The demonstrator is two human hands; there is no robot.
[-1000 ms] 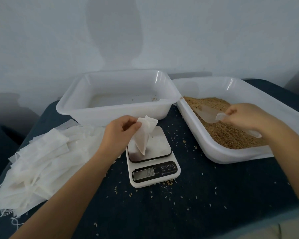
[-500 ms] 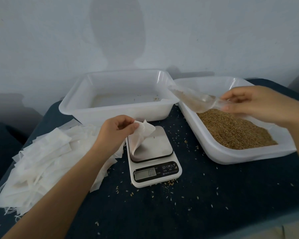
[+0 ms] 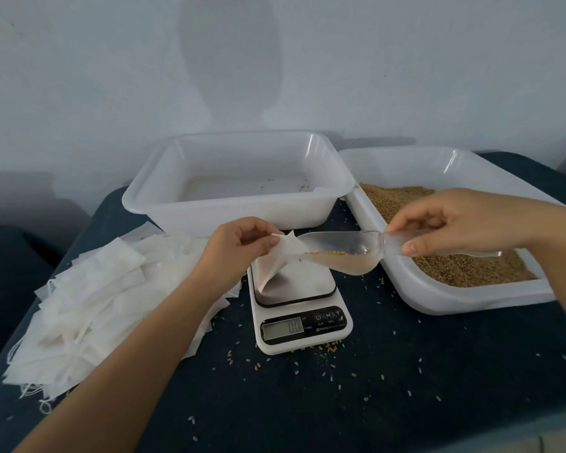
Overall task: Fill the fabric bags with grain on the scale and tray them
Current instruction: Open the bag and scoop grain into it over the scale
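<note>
My left hand (image 3: pixel 239 246) pinches the mouth of a white fabric bag (image 3: pixel 280 261), whose lower end rests on the steel platform of a white digital scale (image 3: pixel 299 308). My right hand (image 3: pixel 455 222) grips the handle of a clear plastic scoop (image 3: pixel 340 253) holding brown grain. The scoop's tip is at the bag's mouth. To the right lies a white tray (image 3: pixel 471 297) filled with grain (image 3: pixel 464 269). Behind the scale stands a deeper white tray (image 3: pixel 229 210) with only a few stray grains inside.
A heap of flat white fabric bags (image 3: pixel 85 305) covers the left side of the dark blue table (image 3: pixel 406 387). Loose grains are scattered around the scale. A pale wall rises just behind the trays.
My right hand has carried the loaded scoop from above the grain tray leftward and down to the bag's mouth. My left hand has lifted the bag's mouth toward it.
</note>
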